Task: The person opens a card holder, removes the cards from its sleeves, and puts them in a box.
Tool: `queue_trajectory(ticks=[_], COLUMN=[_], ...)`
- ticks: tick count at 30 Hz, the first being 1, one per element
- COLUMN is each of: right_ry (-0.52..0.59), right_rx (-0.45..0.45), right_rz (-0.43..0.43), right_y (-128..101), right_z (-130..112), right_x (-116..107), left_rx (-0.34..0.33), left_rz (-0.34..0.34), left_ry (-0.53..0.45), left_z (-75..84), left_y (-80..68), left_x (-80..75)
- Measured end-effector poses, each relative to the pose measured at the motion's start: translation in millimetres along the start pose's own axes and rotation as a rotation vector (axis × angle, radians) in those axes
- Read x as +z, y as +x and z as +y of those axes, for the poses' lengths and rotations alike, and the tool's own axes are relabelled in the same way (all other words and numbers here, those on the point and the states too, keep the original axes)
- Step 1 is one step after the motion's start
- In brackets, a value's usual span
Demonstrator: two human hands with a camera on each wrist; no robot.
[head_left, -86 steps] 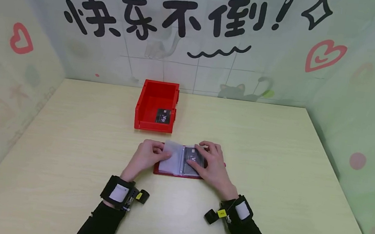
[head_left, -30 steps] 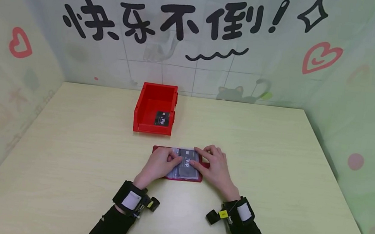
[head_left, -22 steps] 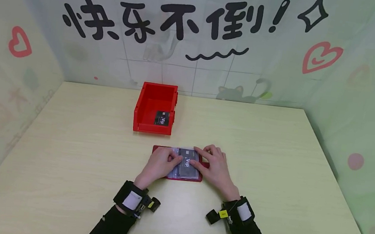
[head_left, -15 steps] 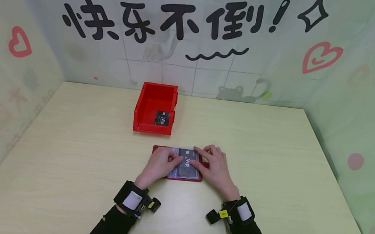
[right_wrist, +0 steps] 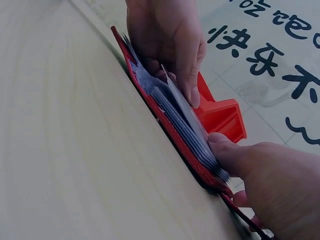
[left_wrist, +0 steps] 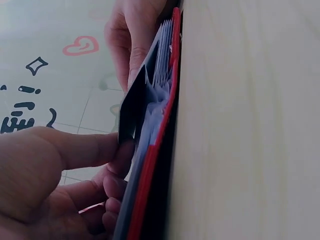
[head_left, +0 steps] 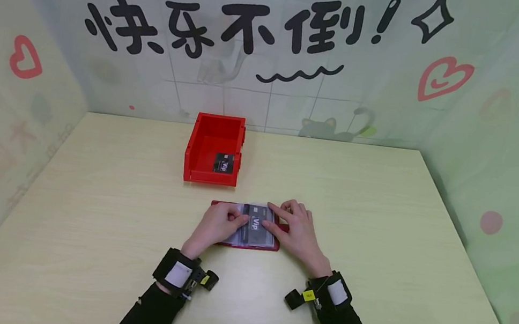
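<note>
A red card holder (head_left: 254, 247) lies open on the table near me, its clear sleeves fanned. My left hand (head_left: 216, 225) pinches the left edge of a black VIP card (head_left: 255, 225) that sits partly in a sleeve. In the left wrist view the thumb and fingers of that left hand (left_wrist: 55, 165) grip the black card (left_wrist: 131, 107) above the holder's red cover (left_wrist: 150, 170). My right hand (head_left: 296, 234) presses with straight fingers on the holder's right side. In the right wrist view its thumb (right_wrist: 235, 150) rests on the stacked sleeves (right_wrist: 185, 127).
A red open bin (head_left: 202, 149) stands just behind the holder, with another black VIP card (head_left: 223, 163) leaning inside. The pale wooden table (head_left: 357, 195) is enclosed by decorated walls on three sides.
Some seconds ago a clear sleeve was turned over. In the last second my left hand has drawn a little to the left with the black card; the right hand has stayed put.
</note>
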State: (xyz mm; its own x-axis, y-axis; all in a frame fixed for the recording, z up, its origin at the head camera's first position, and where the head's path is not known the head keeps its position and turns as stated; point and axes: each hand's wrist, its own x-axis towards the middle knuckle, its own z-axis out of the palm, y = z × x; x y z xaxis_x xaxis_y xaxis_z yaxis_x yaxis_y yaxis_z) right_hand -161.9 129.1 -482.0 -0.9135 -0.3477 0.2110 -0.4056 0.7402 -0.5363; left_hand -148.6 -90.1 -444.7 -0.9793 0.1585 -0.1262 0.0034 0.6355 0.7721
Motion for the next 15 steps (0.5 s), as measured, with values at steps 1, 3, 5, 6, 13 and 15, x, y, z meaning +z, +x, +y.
queue_trajectory(ticks=[1, 3, 5, 6, 13, 15], right_ry=[0.0, 0.002, 0.002, 0.003, 0.012, 0.014], right_rx=[0.0, 0.001, 0.001, 0.0, 0.005, 0.006], right_rz=[-0.001, -0.003, -0.002, 0.0, -0.01, -0.009], right_y=[0.0, -0.1, -0.3, -0.3, 0.4, 0.5], right_z=[0.0, 0.0, 0.0, -0.1, 0.5, 0.5], right_x=[-0.2, -0.7, -1.2, -1.4, 0.0, 0.3], left_rx=[0.004, 0.006, 0.002, 0.0, -0.024, -0.028], left_rz=[-0.001, 0.002, 0.001, 0.0, 0.009, 0.009], left_ry=[-0.011, -0.032, -0.048, -0.049, -0.008, -0.008], left_z=[-0.9, -2.6, -3.6, -3.6, -1.8, -1.8], left_y=[0.4, 1.3, 2.1, 2.3, 1.1, 0.8], left_x=[-0.5, -1.2, -1.1, -1.1, -2.7, -4.2])
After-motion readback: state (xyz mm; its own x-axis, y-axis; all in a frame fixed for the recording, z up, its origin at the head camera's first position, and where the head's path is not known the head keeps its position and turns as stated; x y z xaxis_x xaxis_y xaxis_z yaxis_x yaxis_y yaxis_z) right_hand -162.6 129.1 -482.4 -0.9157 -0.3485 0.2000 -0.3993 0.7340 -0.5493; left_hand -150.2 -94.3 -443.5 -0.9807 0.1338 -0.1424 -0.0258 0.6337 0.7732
